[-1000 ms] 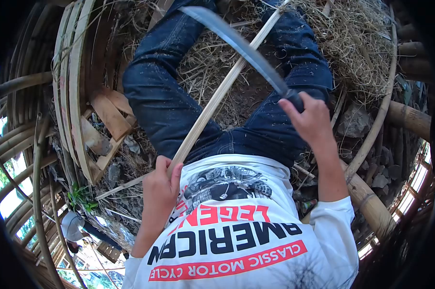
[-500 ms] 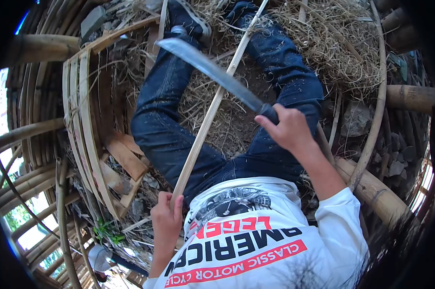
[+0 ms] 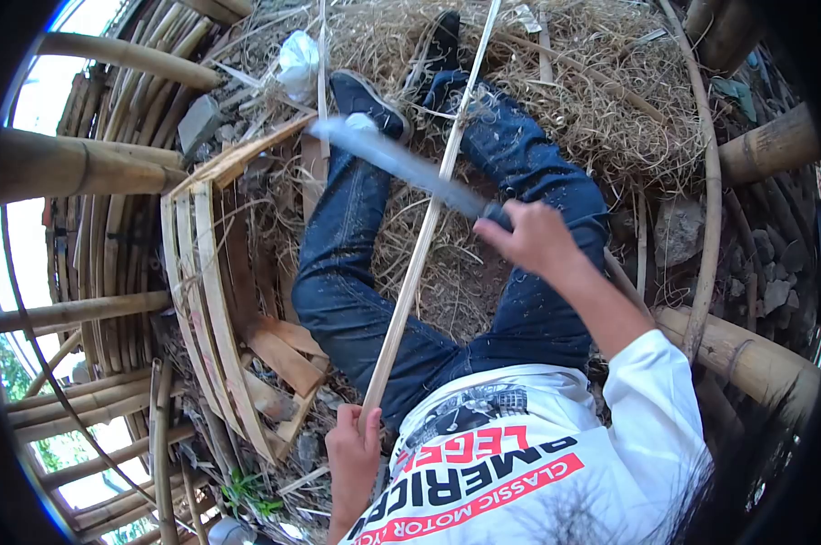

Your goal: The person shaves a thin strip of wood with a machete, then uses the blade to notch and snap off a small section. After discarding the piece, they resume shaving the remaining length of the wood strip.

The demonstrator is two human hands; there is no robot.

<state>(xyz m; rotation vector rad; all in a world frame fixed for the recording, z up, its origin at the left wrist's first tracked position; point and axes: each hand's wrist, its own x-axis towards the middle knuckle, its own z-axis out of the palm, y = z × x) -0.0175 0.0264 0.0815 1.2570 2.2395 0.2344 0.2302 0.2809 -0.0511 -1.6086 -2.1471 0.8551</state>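
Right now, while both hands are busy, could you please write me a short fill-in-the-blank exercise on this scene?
The right hand grips the blade by its ____.
The long pale strip is held at its near end by the ____ hand.
The white shirt has red and ____ lettering.
The jeans are dark ____.

Missing words: handle; left; black; blue.
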